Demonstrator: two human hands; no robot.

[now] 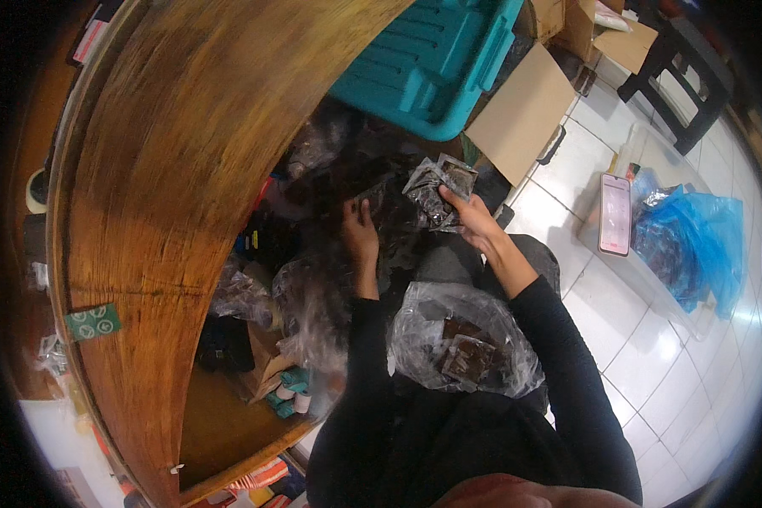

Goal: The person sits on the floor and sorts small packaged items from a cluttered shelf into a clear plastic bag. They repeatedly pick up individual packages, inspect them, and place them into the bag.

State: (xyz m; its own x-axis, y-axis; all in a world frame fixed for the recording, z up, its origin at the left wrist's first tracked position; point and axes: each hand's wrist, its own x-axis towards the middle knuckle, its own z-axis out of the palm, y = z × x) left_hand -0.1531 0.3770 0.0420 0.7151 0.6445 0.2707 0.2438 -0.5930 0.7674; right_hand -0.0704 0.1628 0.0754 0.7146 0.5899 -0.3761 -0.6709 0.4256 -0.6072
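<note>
My right hand [479, 222] grips a few small clear plastic packets [441, 187] with dark contents, the thumb lying on top of them. Over a dark heap of plastic, my left hand [362, 235] has its fingers raised by a faint piece of clear film; whether it holds that film is unclear in the shadow. On my lap rests an open clear plastic bag [413, 343]. Similar packets with dark brown contents [470, 357] lie inside it.
A wooden tabletop [146, 190] overhangs the left side, above a shelf with clear plastic bags [311, 305] and thread spools [292, 387]. Ahead are a teal plastic lid [432, 70] and an open cardboard box [527, 114]. At right, a phone [614, 214] and blue bag [705, 235] rest on a clear bin [600, 238].
</note>
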